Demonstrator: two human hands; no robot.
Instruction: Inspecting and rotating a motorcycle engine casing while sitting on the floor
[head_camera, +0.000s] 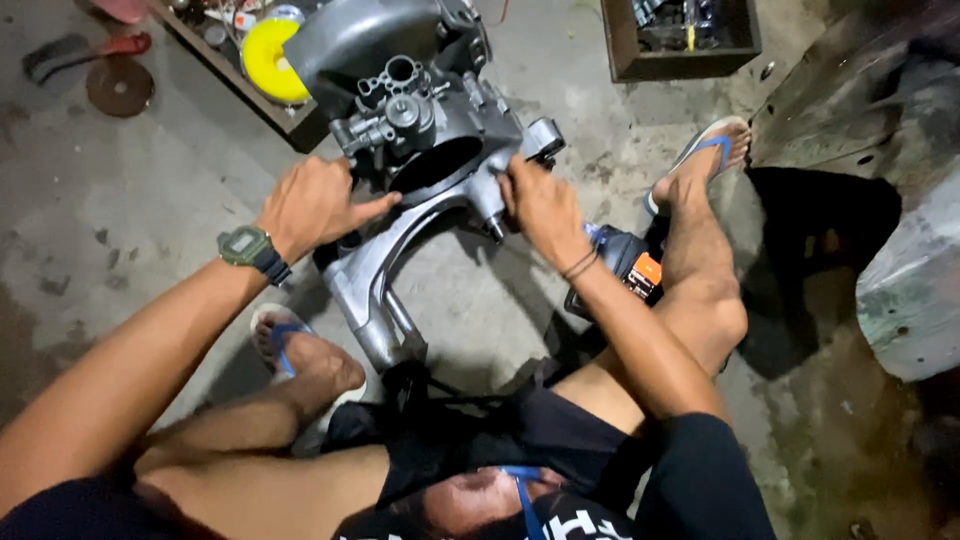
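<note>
Head view looks down on a grey engine casing (420, 130) lying on the concrete floor (150, 200) between the seated person's feet. Left hand (312, 205) rests flat on its near edge, fingers loosely spread, apparently steadying it. Right hand (540, 205) curls around the casing's right lug, gripping it. Behind stand a wooden tray (290, 120) with a yellow spool (268, 60), and a dark box (680, 40); a power tool (625, 265) lies by the right leg

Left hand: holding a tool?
No. The left hand rests bare on the grey engine casing, index finger extended, no tool in it.
</note>
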